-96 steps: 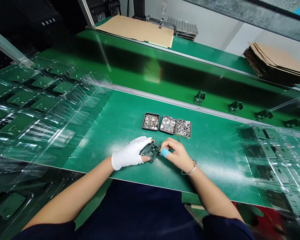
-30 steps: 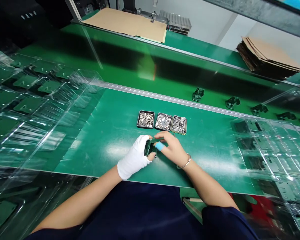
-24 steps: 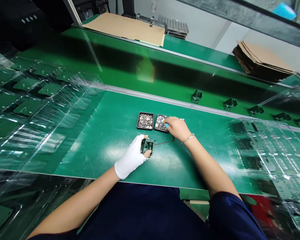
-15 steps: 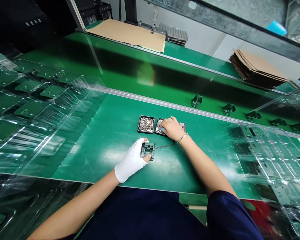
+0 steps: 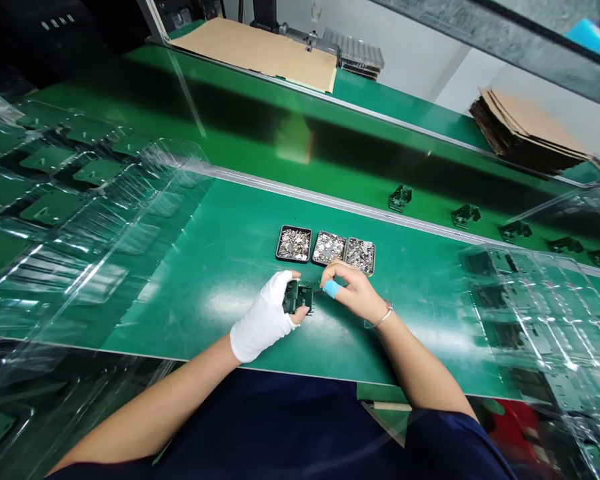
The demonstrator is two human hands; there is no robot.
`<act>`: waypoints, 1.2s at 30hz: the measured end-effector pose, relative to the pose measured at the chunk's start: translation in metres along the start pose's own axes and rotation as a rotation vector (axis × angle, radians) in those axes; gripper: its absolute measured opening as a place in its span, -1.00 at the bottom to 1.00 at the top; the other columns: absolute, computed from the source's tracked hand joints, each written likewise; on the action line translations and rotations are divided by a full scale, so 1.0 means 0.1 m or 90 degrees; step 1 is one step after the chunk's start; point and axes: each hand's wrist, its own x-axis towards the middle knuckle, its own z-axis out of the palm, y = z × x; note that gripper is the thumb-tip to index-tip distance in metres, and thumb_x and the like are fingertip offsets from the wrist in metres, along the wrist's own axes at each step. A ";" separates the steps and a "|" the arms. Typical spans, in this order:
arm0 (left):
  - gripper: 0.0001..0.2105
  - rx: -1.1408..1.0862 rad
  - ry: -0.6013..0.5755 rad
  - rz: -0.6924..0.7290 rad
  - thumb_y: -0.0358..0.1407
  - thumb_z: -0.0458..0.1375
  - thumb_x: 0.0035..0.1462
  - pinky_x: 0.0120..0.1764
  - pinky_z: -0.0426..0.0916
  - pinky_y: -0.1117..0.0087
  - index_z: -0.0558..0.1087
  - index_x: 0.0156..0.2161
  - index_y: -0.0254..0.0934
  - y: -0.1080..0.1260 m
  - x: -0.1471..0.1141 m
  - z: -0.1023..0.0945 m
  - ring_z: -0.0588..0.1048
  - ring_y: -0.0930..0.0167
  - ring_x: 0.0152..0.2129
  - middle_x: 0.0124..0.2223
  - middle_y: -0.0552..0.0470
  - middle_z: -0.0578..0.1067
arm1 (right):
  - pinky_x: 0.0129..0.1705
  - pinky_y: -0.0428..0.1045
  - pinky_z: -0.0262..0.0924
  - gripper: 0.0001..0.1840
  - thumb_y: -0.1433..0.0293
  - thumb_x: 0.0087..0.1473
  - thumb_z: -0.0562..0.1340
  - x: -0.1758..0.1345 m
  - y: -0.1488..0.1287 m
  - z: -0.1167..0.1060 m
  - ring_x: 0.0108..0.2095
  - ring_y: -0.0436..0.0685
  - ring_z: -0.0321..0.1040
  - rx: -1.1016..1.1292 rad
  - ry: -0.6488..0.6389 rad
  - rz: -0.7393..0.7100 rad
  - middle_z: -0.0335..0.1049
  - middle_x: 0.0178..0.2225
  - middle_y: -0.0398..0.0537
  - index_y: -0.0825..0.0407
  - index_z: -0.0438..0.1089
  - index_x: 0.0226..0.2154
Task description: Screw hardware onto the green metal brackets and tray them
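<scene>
My left hand (image 5: 265,320), in a white glove with bare fingertips, is closed around a small green circuit board (image 5: 300,298). The board is held above the green table and stands tilted. At its right edge my right hand (image 5: 353,290) is pinched, with a blue cover on one finger. Whatever lies between those fingertips is too small to make out. Just beyond the hands sit three small black trays of shiny metal bits: a left tray (image 5: 293,244), a middle tray (image 5: 329,247) and a right tray (image 5: 361,255).
Clear plastic trays (image 5: 100,173) holding green boards are on the left; more clear trays (image 5: 535,320) stand at right. Several board assemblies (image 5: 401,198) lie in a row behind the metal rail (image 5: 300,200). Cardboard sheets (image 5: 530,130) are stacked at the back right.
My right hand has come back from above the middle and right trays to the board's edge, its fingers pinched. The board in my left hand has turned. The view has shifted slightly.
</scene>
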 end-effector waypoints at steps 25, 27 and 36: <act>-0.53 0.027 -0.108 0.057 -0.16 0.16 -0.03 -0.10 0.37 0.19 0.23 -0.01 -0.28 0.02 0.05 -0.11 0.43 0.21 -0.13 -0.09 -0.12 0.41 | -0.18 -0.02 0.27 -0.75 0.53 0.09 0.06 -0.11 -0.04 0.32 -0.25 0.08 0.39 -0.141 -0.009 0.058 0.43 -0.21 -0.01 0.04 0.27 -0.15; -0.71 0.061 -0.155 0.043 -0.22 0.10 0.04 -0.08 0.36 0.18 0.31 -0.11 -0.25 0.06 0.12 -0.17 0.44 0.25 -0.18 -0.16 -0.06 0.45 | -0.20 -0.03 0.27 -0.80 0.54 0.08 0.08 -0.11 -0.06 0.34 -0.26 0.08 0.40 -0.162 -0.023 0.060 0.44 -0.26 -0.04 0.03 0.30 -0.23; -0.86 0.249 -0.156 0.099 -0.45 -0.02 0.10 0.12 0.20 0.12 0.36 -0.40 -0.25 0.15 0.23 -0.14 0.41 0.41 -0.51 -0.46 0.09 0.43 | -0.24 -0.02 0.23 -0.76 0.62 -0.04 0.05 -0.13 -0.12 0.42 -0.28 0.13 0.34 -0.300 -0.077 0.010 0.39 -0.31 0.02 0.07 0.26 -0.29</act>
